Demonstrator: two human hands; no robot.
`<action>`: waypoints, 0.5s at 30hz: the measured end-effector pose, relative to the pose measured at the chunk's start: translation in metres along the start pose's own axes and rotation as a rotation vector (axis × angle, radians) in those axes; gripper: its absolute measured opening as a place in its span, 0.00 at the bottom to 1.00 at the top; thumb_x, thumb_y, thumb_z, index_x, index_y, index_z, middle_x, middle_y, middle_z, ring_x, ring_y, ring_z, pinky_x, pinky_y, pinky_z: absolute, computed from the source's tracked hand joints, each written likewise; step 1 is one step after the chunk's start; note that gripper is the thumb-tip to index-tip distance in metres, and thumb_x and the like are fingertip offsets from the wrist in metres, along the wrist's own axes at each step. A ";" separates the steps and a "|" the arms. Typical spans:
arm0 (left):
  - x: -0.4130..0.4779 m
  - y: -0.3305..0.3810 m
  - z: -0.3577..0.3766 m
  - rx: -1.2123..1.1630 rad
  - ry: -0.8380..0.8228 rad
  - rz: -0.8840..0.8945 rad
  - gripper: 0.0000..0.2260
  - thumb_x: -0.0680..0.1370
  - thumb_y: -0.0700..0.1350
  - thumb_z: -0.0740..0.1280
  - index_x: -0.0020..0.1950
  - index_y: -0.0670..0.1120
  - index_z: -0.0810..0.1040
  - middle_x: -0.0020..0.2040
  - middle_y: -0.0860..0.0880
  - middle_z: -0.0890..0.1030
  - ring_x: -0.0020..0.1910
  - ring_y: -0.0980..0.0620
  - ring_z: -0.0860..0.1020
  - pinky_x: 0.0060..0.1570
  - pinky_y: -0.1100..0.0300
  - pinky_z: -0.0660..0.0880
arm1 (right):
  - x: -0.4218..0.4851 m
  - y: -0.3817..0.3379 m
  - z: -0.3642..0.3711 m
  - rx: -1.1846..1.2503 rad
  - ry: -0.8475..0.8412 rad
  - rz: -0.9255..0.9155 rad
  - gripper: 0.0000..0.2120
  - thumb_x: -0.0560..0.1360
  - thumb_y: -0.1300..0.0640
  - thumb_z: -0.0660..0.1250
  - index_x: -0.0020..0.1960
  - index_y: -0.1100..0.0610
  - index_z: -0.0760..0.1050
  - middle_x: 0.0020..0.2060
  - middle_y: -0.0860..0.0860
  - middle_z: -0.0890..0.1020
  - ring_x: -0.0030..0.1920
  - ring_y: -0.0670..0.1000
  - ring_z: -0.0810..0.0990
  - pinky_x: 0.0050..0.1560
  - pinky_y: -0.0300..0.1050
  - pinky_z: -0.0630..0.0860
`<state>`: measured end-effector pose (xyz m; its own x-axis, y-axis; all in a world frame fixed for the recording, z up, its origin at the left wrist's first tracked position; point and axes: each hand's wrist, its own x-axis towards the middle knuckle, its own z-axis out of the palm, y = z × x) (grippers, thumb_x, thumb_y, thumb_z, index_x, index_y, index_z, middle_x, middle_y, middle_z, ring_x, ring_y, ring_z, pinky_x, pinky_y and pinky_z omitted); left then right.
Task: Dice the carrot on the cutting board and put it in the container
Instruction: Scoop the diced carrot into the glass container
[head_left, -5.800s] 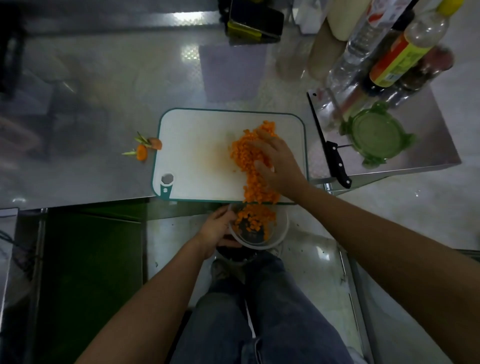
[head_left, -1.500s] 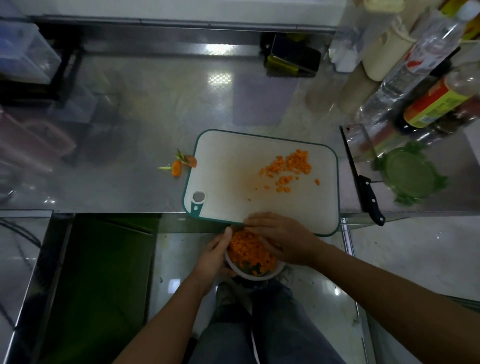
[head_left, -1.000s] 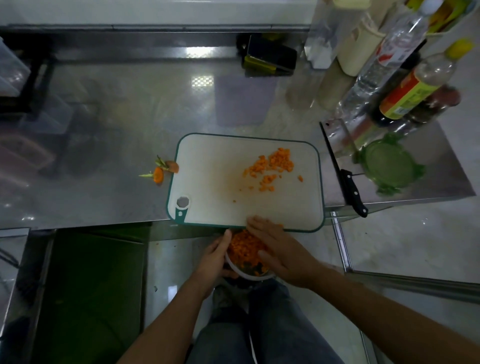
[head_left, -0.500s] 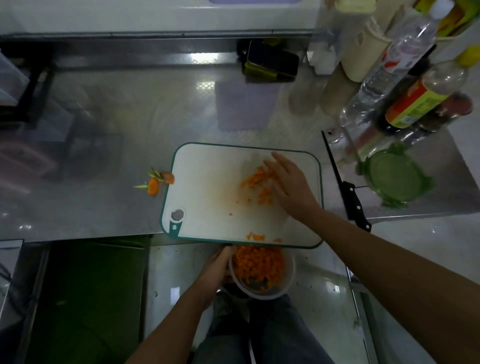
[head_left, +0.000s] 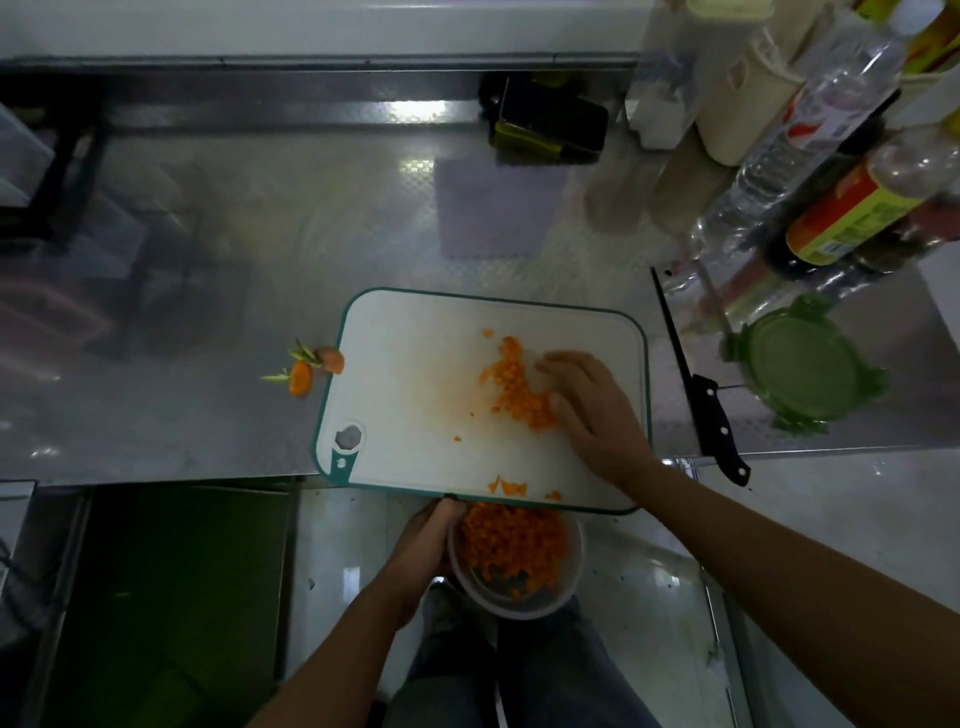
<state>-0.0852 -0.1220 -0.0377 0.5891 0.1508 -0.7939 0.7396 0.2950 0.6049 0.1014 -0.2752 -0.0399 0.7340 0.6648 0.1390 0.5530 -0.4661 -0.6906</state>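
Steel counter, left to right: 2 carrot ends (head_left: 306, 366) lie just beside the left edge of the white cutting board (head_left: 415, 374). Below the board's near edge, the person's left hand (head_left: 423, 540) grips the rim of the round container (head_left: 569, 582), already heaped with orange dice. On the board, a loose heap of diced carrot (head_left: 514, 389) sits right of centre, with a few strays by the near edge. The right hand (head_left: 592, 410) lies flat against the heap's right side, fingers spread and holding nothing. The step looks like sweeping. It is best done with the hand's edge low on the board, in 1 steady pull toward the container, which should sit tight under the lip so nothing drops. The strays want a 2nd pass. A black-handled knife (head_left: 719, 426) and a green lid (head_left: 802, 369) lie further right. The bottles (head_left: 852, 208) behind carry red and yellow labels, but the writing is too blurred to read.
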 end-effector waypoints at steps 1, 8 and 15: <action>0.000 -0.001 0.000 -0.001 0.007 0.003 0.17 0.81 0.55 0.56 0.59 0.49 0.79 0.49 0.49 0.85 0.46 0.52 0.83 0.39 0.60 0.79 | 0.011 0.002 0.001 0.001 0.024 0.034 0.23 0.78 0.51 0.55 0.68 0.59 0.70 0.66 0.56 0.72 0.65 0.53 0.70 0.66 0.54 0.68; 0.001 -0.004 -0.004 -0.004 0.016 0.007 0.16 0.81 0.54 0.56 0.58 0.50 0.80 0.51 0.48 0.84 0.47 0.52 0.83 0.40 0.60 0.80 | 0.030 -0.007 0.026 -0.014 -0.241 -0.057 0.26 0.79 0.47 0.50 0.73 0.57 0.63 0.72 0.53 0.66 0.75 0.48 0.57 0.76 0.49 0.44; 0.001 -0.005 -0.006 0.002 0.029 -0.007 0.15 0.81 0.54 0.57 0.57 0.50 0.80 0.49 0.48 0.85 0.46 0.51 0.83 0.41 0.59 0.80 | 0.041 -0.011 0.014 0.066 -0.082 -0.135 0.18 0.75 0.56 0.57 0.60 0.60 0.77 0.59 0.56 0.78 0.60 0.52 0.73 0.64 0.47 0.68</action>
<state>-0.0899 -0.1176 -0.0415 0.5747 0.1758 -0.7993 0.7441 0.2944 0.5997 0.1196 -0.2349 -0.0364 0.6187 0.7654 0.1771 0.6150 -0.3317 -0.7154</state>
